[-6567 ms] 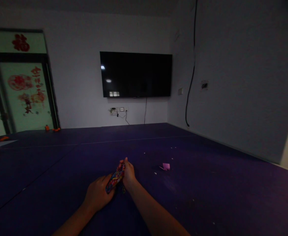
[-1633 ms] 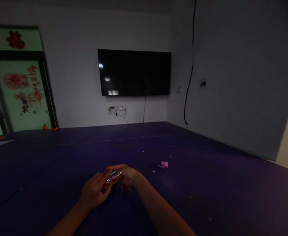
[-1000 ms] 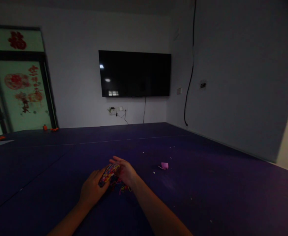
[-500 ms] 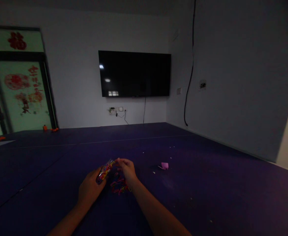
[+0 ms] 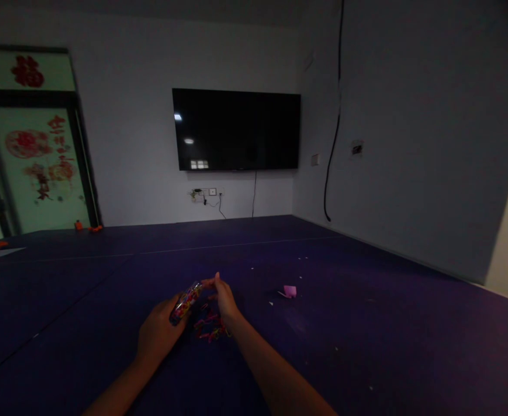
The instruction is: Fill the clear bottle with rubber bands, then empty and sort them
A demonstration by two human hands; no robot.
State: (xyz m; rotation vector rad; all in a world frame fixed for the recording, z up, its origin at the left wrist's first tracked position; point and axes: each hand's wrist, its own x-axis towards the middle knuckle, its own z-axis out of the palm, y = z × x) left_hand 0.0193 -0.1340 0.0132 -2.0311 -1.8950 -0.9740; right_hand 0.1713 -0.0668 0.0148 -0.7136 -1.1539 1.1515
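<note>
My left hand (image 5: 160, 329) is closed around a clear container (image 5: 185, 303), tilted with its mouth up and to the right. Small coloured loops, which look like paper clips, fill much of it. At the mouth is my right hand (image 5: 224, 299), its thumb raised away from the fingers. Nothing shows between that thumb and the fingers, though the fingertips are partly hidden by the container's rim. Below and between both hands lies a loose pile of the same pink, yellow and blue loops (image 5: 210, 328), on the dark purple surface (image 5: 344, 323).
To the right lies a small pink piece (image 5: 290, 292), with white scraps scattered around it. Orange objects (image 5: 95, 229) lie at the far left edge, near a door. A television (image 5: 236, 130) hangs on the back wall, and a black cable (image 5: 332, 156) runs down the right wall.
My right thumb has lifted away from the fingertips, opening the pinch at the container's mouth. My left hand and the container have stayed almost still.
</note>
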